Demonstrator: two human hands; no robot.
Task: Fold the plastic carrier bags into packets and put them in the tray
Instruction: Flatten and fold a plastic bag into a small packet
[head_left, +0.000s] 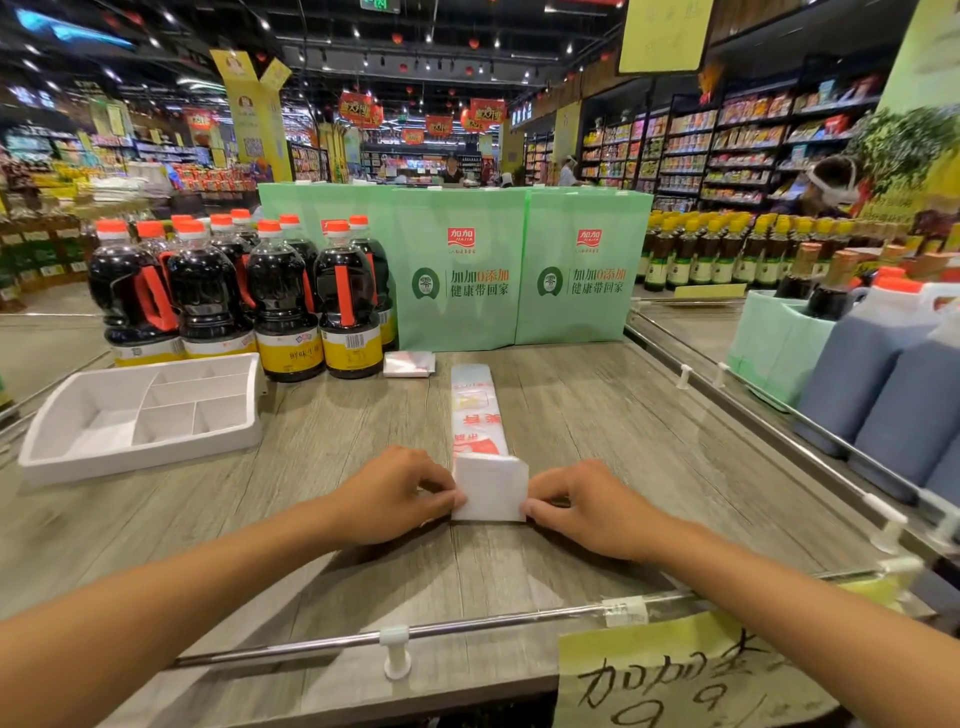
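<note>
L hand (400, 493) and R hand (587, 506) each pinch a side edge of the carrier bag (478, 410) at its near end, fingers curled, thumbs tucked under. I read both as grasping, not just pressing. The bag lies as a long narrow strip mid worktop (597, 405), running away from me, w/ its near end turned up in a white flap. Tray (140, 460) sits far L, well apart from the bag. One small folded packet (409, 363) lies flat just beside the soy bottles (270, 291), in front of the green bags (457, 270).
</note>
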